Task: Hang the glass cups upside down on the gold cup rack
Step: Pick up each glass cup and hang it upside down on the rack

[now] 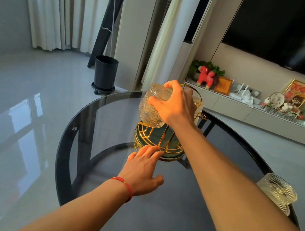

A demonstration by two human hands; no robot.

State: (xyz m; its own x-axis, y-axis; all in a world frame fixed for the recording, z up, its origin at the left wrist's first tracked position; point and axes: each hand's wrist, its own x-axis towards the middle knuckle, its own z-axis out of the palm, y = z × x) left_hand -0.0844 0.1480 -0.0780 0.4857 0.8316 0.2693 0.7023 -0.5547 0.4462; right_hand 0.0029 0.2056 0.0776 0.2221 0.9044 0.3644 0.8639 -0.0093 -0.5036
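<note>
one glass cup | gripped in right hand | above rack

cup: clear embossed glass, upside down, over rack's left side | rack: gold wire, green round base, upright mid-counter | 2nd cup: same glass, mouth up, well apart at right edge

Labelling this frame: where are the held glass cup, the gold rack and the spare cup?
held glass cup [151, 108], head view, patterned side wall
gold rack [162, 147], head view, wire base
spare cup [277, 190], head view, rim
</note>
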